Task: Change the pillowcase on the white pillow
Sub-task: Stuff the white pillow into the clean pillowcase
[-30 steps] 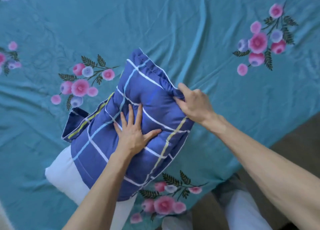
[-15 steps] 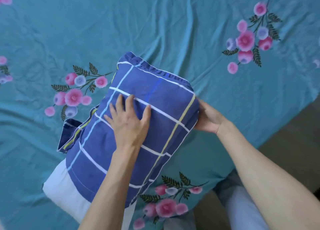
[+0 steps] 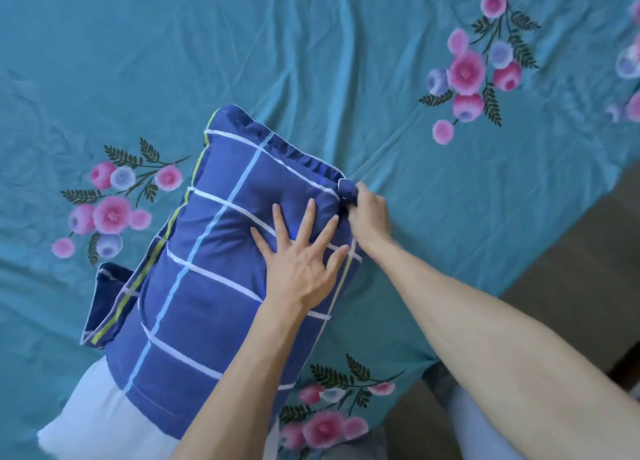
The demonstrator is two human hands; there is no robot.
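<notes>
A teal flowered sheet (image 3: 311, 44) covers the bed, with the pillow (image 3: 100, 421) near its lower-left edge, mostly inside the blue checked case (image 3: 207, 251), its white end sticking out. The left hand (image 3: 301, 258) presses flat, fingers spread, on the case; the right hand (image 3: 367, 213) pinches its far corner.

Open teal bedsheet (image 3: 311, 44) all around the pillow (image 3: 214, 269).

Teal bedsheet (image 3: 311, 61) (pink flower prints) beside brown floor (image 3: 571, 251).
</notes>
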